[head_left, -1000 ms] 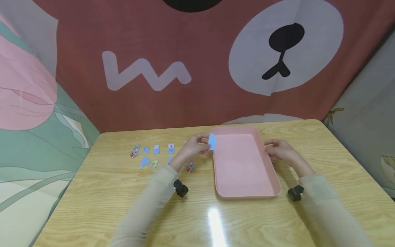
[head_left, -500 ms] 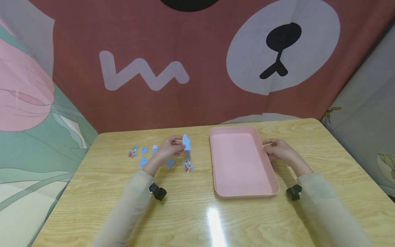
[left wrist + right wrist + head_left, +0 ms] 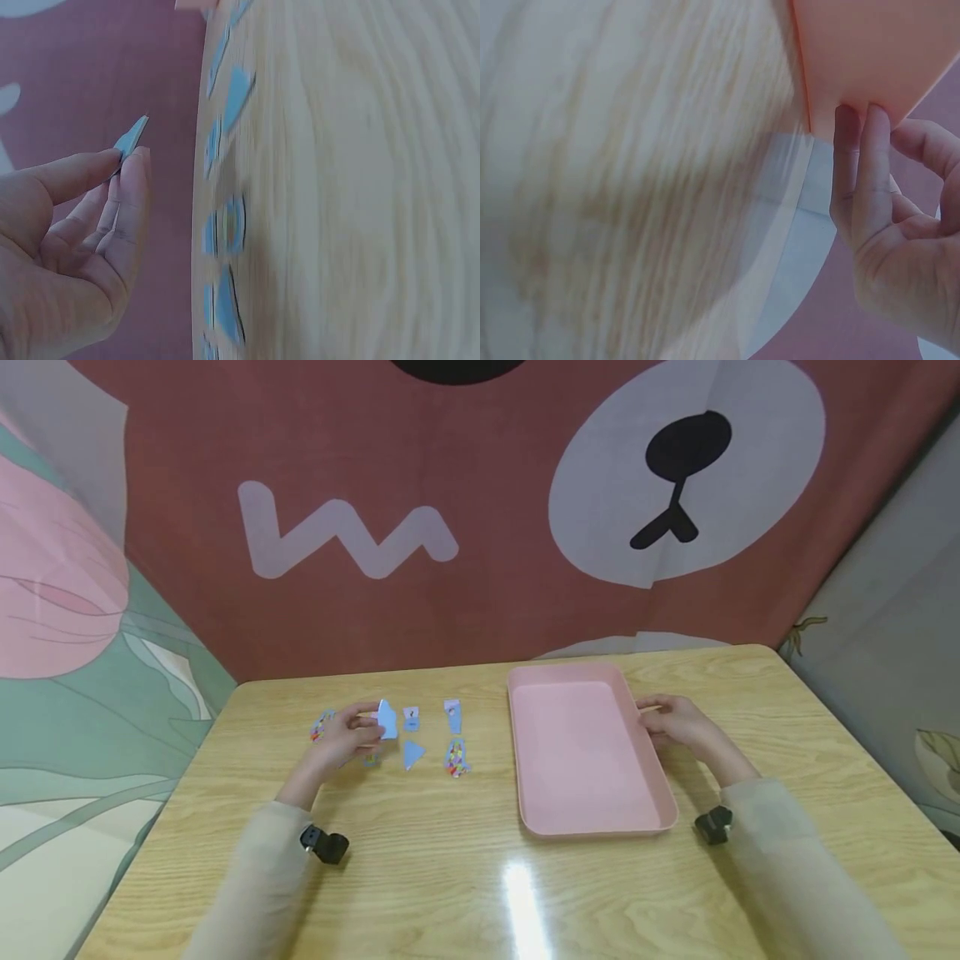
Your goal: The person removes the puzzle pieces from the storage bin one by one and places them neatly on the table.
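Note:
My left hand (image 3: 341,739) pinches a flat light-blue piece (image 3: 387,720) between thumb and fingers, upright above the left part of the table. In the left wrist view the same piece (image 3: 131,139) shows nearly edge-on at the fingertips. Below and around this hand lie more flat pieces: a blue triangular one (image 3: 413,754), a multicoloured printed one (image 3: 455,758) and two with small pictures at the back. Others are partly hidden by the hand. My right hand (image 3: 678,724) touches the right outer wall of a pink tray (image 3: 592,760), fingertips against it with fingers fairly straight.
The wooden table (image 3: 450,877) carries everything, with the tray right of the pieces. A printed curtain (image 3: 360,618) hangs directly behind the table's back edge. Each wrist wears a small black camera. Light glares on the table near the front.
My left hand has carried the blue piece leftward, from the tray's left edge to above the row of pieces, uncovering those on the right. My right hand stays at the tray.

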### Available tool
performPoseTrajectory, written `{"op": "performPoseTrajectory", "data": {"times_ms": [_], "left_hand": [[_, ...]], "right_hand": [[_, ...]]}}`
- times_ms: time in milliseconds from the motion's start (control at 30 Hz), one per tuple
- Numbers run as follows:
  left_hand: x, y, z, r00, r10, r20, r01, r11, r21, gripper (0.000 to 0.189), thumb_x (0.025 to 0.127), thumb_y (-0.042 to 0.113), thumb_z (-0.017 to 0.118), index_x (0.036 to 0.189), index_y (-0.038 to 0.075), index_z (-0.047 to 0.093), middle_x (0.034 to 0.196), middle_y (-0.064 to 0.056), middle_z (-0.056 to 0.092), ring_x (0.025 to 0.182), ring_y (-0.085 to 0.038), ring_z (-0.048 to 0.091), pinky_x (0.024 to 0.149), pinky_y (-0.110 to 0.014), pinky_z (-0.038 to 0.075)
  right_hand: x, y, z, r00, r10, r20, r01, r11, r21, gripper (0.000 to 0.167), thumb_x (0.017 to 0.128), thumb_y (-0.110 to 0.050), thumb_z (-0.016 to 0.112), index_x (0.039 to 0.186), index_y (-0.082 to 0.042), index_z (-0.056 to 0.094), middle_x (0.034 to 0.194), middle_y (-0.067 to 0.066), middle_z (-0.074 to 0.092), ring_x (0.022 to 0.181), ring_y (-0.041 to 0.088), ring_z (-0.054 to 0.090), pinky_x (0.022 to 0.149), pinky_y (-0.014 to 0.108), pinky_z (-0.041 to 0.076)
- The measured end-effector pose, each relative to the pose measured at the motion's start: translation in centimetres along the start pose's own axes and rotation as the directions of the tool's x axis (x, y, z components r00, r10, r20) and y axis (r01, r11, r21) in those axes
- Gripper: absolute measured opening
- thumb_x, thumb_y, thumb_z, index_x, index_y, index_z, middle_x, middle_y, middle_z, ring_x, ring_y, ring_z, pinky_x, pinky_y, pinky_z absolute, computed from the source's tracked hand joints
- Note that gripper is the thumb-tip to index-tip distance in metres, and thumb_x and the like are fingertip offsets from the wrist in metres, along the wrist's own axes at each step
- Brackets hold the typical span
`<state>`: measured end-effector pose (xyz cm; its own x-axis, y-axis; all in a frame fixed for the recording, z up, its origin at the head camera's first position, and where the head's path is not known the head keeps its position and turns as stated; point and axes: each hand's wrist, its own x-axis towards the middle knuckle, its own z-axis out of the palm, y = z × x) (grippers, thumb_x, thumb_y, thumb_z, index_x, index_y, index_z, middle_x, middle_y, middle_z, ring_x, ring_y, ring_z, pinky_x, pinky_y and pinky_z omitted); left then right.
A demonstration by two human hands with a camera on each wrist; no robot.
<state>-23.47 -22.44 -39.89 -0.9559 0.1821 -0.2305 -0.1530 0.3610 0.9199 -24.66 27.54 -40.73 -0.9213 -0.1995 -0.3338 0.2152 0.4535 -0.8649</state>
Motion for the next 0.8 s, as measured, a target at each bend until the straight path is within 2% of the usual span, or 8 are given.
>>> {"op": "performPoseTrajectory", "data": {"times_ms": [200, 400, 600, 700, 800], "left_hand": [[-1.4, -1.1, -2.4, 0.999, -0.002, -0.046, 0.006, 0.996, 0.091, 0.056, 0.097, 0.013, 0.054, 0.145, -0.003, 0.031, 0.125, -0.022, 0.051, 0.089, -0.006, 0.063, 0.082, -0.028, 0.058], [-2.4, -2.2, -4.4, 0.994, -0.028, -0.104, 0.040, 0.992, 0.116, 0.055, 0.097, 0.012, 0.053, 0.145, -0.005, 0.031, 0.124, -0.021, 0.054, 0.083, 0.002, 0.062, 0.075, -0.022, 0.056], [-3.3, -3.2, -5.8, 0.988, -0.057, -0.140, 0.080, 0.983, 0.163, 0.055, 0.097, 0.011, 0.053, 0.144, -0.008, 0.031, 0.130, -0.030, 0.050, 0.080, 0.006, 0.059, 0.070, -0.021, 0.056], [-3.6, -3.7, -6.4, 0.987, -0.067, -0.147, 0.091, 0.982, 0.165, 0.055, 0.096, 0.007, 0.053, 0.142, -0.011, 0.031, 0.121, -0.027, 0.056, 0.076, 0.006, 0.058, 0.066, -0.019, 0.055], [-3.8, -4.2, -7.0, 0.985, -0.083, -0.154, 0.109, 0.979, 0.171, 0.055, 0.095, 0.006, 0.054, 0.142, -0.012, 0.031, 0.108, -0.014, 0.062, 0.073, 0.005, 0.057, 0.063, -0.018, 0.054]], "right_hand": [[0.0, 0.0, 0.1, 1.000, -0.003, -0.014, 0.003, 1.000, 0.003, 0.054, 0.095, -0.011, 0.051, 0.139, 0.015, 0.031, 0.115, 0.020, 0.055, 0.079, -0.002, 0.061, 0.074, 0.020, 0.056], [0.0, 0.1, 0.1, 1.000, -0.006, -0.014, 0.006, 1.000, -0.004, 0.055, 0.094, -0.012, 0.050, 0.139, 0.014, 0.031, 0.118, 0.023, 0.055, 0.078, -0.001, 0.061, 0.072, 0.020, 0.056], [-0.1, 0.0, 0.1, 1.000, -0.011, -0.013, 0.011, 1.000, 0.000, 0.055, 0.095, -0.011, 0.050, 0.139, 0.015, 0.031, 0.117, 0.023, 0.055, 0.078, -0.001, 0.061, 0.072, 0.020, 0.056], [-0.1, 0.0, 0.2, 1.000, -0.012, -0.013, 0.012, 1.000, 0.003, 0.054, 0.095, -0.011, 0.050, 0.138, 0.015, 0.031, 0.116, 0.022, 0.055, 0.079, -0.001, 0.061, 0.073, 0.020, 0.056], [-0.2, -0.1, 0.1, 1.000, -0.012, -0.014, 0.012, 1.000, -0.005, 0.054, 0.095, -0.011, 0.050, 0.138, 0.015, 0.031, 0.116, 0.023, 0.055, 0.080, -0.001, 0.061, 0.074, 0.020, 0.056]]}}
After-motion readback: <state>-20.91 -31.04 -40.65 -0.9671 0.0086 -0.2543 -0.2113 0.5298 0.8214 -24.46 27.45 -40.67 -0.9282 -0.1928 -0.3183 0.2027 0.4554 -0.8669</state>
